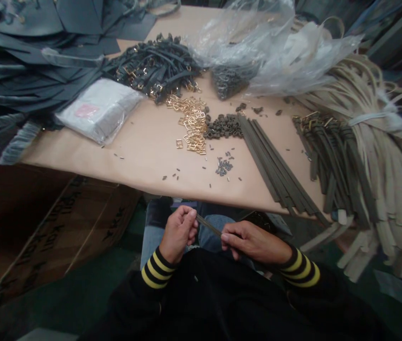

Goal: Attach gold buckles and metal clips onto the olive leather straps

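A narrow dark strap sits in the air above the person's lap, just below the table's near edge, stretched at a slant between both hands. The left hand pinches its upper end, with the thumb and curled fingers pressed together around it. The right hand pinches the strap's other stretch between thumb and forefinger, its remaining fingers loosely bent; the far end is hidden behind that hand. Black cuffs with yellow stripes circle both wrists, and blue jeans show beneath the hands. Ahead, the table is covered in tan kraft paper. Nearest the hands lie scattered small dark metal pieces and a neat row of long olive-brown strips. Beyond them sit a heap of gold rectangular buckles and a pile of dark loops. To the right, a bunch of dark straps with gold buckles lies against a large tied bundle of pale strips. Farther back are a tangle of buckled black straps, a clear plastic bag and a white plastic packet. Dark sheets hang over the left side, above a printed cardboard box.
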Available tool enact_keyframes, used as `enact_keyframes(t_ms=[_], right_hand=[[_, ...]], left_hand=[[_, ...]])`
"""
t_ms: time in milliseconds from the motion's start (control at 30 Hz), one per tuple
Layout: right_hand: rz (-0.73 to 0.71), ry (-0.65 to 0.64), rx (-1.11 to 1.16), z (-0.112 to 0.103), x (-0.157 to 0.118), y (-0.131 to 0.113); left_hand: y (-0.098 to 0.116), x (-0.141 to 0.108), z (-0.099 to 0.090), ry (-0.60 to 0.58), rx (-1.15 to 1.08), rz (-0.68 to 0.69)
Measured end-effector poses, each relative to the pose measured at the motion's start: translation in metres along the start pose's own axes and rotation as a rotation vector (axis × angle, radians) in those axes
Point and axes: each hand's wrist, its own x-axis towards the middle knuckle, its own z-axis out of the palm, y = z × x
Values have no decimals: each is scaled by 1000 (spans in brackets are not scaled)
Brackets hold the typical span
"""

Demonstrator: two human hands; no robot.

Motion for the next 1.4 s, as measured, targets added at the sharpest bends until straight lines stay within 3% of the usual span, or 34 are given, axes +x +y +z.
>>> enact_keyframes(t_ms=[233, 433, 500, 633, 700, 800, 1000, 1067, 1133, 1267, 1333, 1400], right_hand=[[-101, 222, 301, 14, 15, 3], [-204, 168, 475, 20, 18, 5], [-184, 175, 492, 20, 18, 7], [-117, 235, 477, 19, 21, 8], [-113, 264, 470, 19, 22, 7], [-128, 278, 451, 20, 24, 7], [-109, 325, 424, 24, 27, 8], [-97, 329, 429, 25, 28, 9], [-86, 345, 445, 24, 28, 11], [-72, 437, 520, 19, 26, 14], [-72, 404, 570, 16, 24, 12], [-63, 352, 604, 14, 23, 11]], left_hand=[[0, -5, 9, -84, -78, -59], [-8, -4, 12, -230, -199, -282], [-12, -2, 11, -161, -93, -182], [-12, -5, 7, 42, 403, 269], [-10, -9, 5, 16, 593, 410], [-10, -14, 3, -44, 704, 527], [-16, -11, 6, 12, 845, 807], [-13, -13, 8, 47, 874, 821], [-8, -17, 10, -8, 833, 771], [0, -24, 6, -355, 678, 597], [-1, -20, -2, -295, 704, 557], [-2, -12, -9, -81, 770, 542]])
